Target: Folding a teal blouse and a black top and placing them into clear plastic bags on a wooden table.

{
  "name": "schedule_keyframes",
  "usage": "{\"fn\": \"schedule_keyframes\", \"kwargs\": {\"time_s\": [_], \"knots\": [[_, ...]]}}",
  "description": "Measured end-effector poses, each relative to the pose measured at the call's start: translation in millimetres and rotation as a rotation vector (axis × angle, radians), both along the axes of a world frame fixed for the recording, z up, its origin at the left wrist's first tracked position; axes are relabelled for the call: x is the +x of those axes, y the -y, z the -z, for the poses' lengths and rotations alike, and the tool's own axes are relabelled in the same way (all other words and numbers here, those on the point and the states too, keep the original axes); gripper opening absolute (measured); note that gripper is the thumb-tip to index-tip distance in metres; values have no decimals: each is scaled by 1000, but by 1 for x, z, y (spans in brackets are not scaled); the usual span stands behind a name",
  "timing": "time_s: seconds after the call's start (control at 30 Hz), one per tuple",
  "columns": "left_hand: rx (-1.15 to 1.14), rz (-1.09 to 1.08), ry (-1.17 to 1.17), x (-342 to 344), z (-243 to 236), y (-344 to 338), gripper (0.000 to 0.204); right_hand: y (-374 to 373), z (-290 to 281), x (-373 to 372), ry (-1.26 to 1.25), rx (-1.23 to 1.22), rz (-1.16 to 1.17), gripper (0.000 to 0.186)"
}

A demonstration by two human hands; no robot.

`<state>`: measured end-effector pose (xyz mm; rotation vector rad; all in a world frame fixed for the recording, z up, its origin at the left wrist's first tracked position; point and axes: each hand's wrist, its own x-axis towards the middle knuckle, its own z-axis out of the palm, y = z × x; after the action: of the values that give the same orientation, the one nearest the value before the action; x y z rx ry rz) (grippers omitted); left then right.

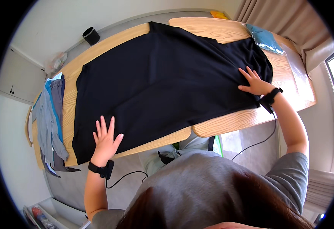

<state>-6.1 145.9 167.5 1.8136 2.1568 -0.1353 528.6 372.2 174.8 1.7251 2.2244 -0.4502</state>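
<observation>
A large black garment [163, 80] lies spread across the wooden table [171, 138], with a few soft creases running over it. Its right end is more rumpled and bunched. My left hand [106, 141] rests flat on its near left part, fingers spread. Toward the right end, my right hand [255, 83] lies on the cloth with its fingers stretched out. Neither hand grips the fabric. Each wrist wears a black band with a small box, and a cable runs from each.
Folded grey and blue clothes [50, 118] hang over the table's left end. A blue item in clear plastic packaging [264, 38] lies at the far right. Behind the table stands a black bin [91, 36]. Beige curtains [285, 19] hang at the right.
</observation>
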Motion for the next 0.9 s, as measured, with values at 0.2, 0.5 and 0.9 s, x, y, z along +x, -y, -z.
{"fn": "schedule_keyframes", "kwargs": {"time_s": [0.2,0.5,0.9], "knots": [[-4,83,14,14,-3,1,71,41,1,34,0,15,88,83],[298,40,388,-48,-98,39,60,54,-133,31,-678,385,147,50],[406,-20,342,-137,-191,-75,49,-86,-212,-172,-938,396,-338,38]]}}
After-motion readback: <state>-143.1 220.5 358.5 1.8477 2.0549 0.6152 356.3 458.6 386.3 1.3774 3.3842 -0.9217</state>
